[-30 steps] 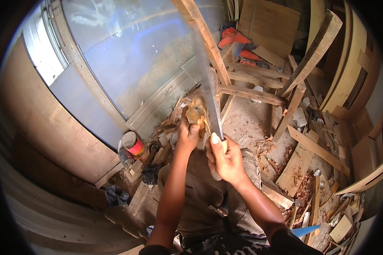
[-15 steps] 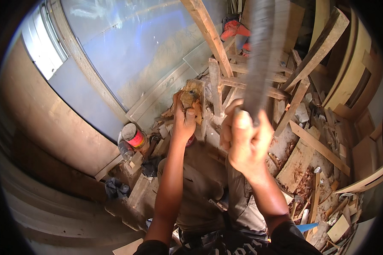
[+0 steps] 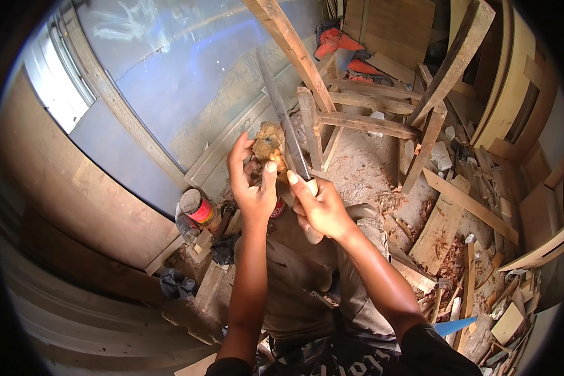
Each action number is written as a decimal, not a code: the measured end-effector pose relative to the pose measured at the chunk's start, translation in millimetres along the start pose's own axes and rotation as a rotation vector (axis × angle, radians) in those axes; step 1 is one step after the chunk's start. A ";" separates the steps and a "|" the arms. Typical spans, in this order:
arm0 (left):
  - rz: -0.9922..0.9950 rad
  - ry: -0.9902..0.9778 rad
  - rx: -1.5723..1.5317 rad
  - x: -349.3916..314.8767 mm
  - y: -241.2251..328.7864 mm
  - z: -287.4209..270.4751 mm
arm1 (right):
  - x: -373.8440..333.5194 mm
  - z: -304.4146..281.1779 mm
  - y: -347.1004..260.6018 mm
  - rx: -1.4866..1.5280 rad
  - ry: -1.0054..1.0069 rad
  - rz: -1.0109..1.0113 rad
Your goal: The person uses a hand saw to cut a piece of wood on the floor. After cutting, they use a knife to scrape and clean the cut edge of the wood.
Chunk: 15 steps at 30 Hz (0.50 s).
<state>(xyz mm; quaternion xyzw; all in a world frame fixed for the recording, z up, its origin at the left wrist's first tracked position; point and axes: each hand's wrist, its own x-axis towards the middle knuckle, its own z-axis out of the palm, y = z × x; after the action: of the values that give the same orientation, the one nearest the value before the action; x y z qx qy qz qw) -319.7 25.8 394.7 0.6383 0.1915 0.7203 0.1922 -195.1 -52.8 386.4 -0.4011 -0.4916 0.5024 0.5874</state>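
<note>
In my left hand [image 3: 255, 194] is a rough, light-brown chunk of wood [image 3: 269, 143] with a dark spot on its face. The thumb presses its near side, while the index finger stretches up along the left, partly off it. My right hand [image 3: 323, 212] is closed round the pale handle of a machete [image 3: 282, 113]. Its long dark blade slants up and to the left, passing just right of the chunk; whether the two touch I cannot tell. The lower fingers of my left hand are partly hidden.
A wooden frame [image 3: 373, 124] of rough beams stands ahead to the right. By the left wall are a paint can [image 3: 197, 207] and a clear jar [image 3: 187, 229]. Offcuts and planks [image 3: 470, 207] litter the floor on the right; red cloth [image 3: 338, 42] lies at the back.
The machete has come down from a raised, blurred position to beside the chunk, and my right hand has moved left. My left hand's fingers have loosened and spread somewhat.
</note>
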 end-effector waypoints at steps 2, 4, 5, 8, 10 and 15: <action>0.019 -0.023 0.132 4.9 3.6 -2.5 | -4.8 3.6 -6.4 0.354 -0.075 0.172; 0.012 -0.002 0.195 7.3 11.5 0.2 | -6.7 5.8 -16.8 0.348 -0.070 0.186; 0.001 -0.011 0.184 10.0 15.0 -2.1 | -5.4 9.0 -19.2 0.354 -0.077 0.191; -0.015 -0.025 0.168 14.4 19.2 -5.0 | -6.0 14.1 -24.0 -0.105 0.109 -0.065; -0.002 -0.015 0.187 14.9 17.8 -1.7 | -2.0 15.2 -23.0 -0.291 0.253 -0.386; 0.010 0.013 0.201 9.9 16.0 -6.9 | -22.2 26.1 -58.5 -0.337 0.294 -0.410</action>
<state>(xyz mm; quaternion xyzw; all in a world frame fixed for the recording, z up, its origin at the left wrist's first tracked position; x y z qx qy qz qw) -328.2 17.1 410.6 0.6506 0.2609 0.7026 0.1226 -209.6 -85.4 444.1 -0.4539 -0.5486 0.2211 0.6665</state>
